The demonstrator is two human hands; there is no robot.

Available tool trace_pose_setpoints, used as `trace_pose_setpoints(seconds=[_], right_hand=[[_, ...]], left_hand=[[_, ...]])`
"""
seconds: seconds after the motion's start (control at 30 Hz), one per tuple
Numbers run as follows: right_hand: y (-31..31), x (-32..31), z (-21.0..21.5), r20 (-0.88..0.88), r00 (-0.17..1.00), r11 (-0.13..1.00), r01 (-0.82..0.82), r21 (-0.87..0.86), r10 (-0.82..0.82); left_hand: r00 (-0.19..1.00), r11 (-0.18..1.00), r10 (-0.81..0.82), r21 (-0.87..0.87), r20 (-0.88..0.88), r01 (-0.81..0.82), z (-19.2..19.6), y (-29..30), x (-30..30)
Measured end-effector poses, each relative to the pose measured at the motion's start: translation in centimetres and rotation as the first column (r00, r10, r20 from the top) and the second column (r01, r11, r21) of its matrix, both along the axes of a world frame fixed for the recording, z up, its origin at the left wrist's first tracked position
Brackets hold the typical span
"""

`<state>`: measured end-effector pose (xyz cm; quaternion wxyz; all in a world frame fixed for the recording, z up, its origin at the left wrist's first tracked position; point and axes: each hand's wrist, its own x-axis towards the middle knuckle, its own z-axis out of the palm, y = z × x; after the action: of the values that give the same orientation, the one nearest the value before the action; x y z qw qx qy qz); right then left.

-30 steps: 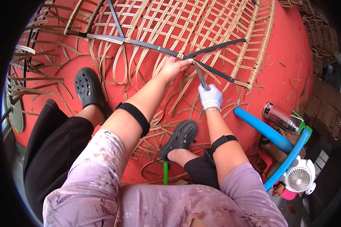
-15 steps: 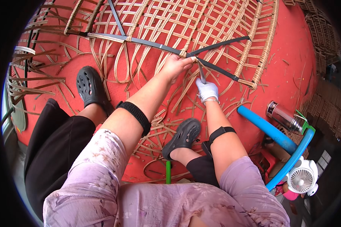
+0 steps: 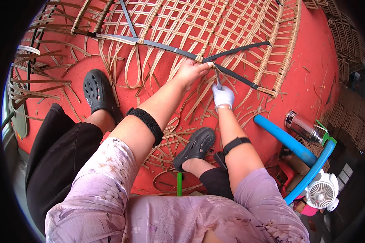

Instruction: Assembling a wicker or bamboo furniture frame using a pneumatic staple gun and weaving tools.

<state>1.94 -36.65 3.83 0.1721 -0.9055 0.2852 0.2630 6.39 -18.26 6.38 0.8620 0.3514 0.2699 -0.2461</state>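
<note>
A woven rattan-like panel (image 3: 186,25) with a dark flat frame bar (image 3: 166,47) stretches across the far part of the view. My bare left hand (image 3: 192,72) is closed at that bar, thumb and fingers pinched by the joint of a dark slanting brace (image 3: 239,50). What lies between its fingertips is too small to make out; a strand end seems to be there. In a white glove, my right hand (image 3: 223,97) grips a slim grey metal tool (image 3: 218,80). The tool's tip points up at the bar beside my left fingertips; its exact kind is unclear.
Cut strips (image 3: 166,146) litter the red floor around my dark clogs. To the right are a blue tube (image 3: 286,137), a clear bottle (image 3: 303,124) and a white fan (image 3: 321,194). Another frame with loose strand ends (image 3: 38,89) stands at left.
The panel appears slightly lower and further right in view. My gloved right hand has turned a little with the tool, while my left hand keeps its pinch at the bar.
</note>
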Motion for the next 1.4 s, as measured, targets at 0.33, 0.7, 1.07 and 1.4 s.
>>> trace_pose_setpoints(seconds=[0.33,0.7,1.07,1.4], right_hand=[[3.6,-1.5,6.2,0.206,0.975,0.983,0.046,0.18,-0.083],[5.2,2.5,13.8,-0.472,0.814,0.61,0.572,0.548,-0.339],[6.0,5.1,19.2,-0.238,0.923,0.603,0.379,0.702,-0.302],[6.3,4.8,20.8,0.12,0.977,0.823,0.08,0.562,-0.177]], left_hand=[[1.0,1.0,0.007,-0.025,0.015,-0.007,0.6,-0.2,0.3],[0.999,0.999,0.039,0.014,-0.012,-0.039,-0.1,0.6,0.0],[0.999,0.998,0.005,0.069,-0.042,-0.002,-0.7,1.8,-1.1],[0.995,1.0,0.012,-0.013,-0.099,-0.014,-0.4,1.8,-0.9]])
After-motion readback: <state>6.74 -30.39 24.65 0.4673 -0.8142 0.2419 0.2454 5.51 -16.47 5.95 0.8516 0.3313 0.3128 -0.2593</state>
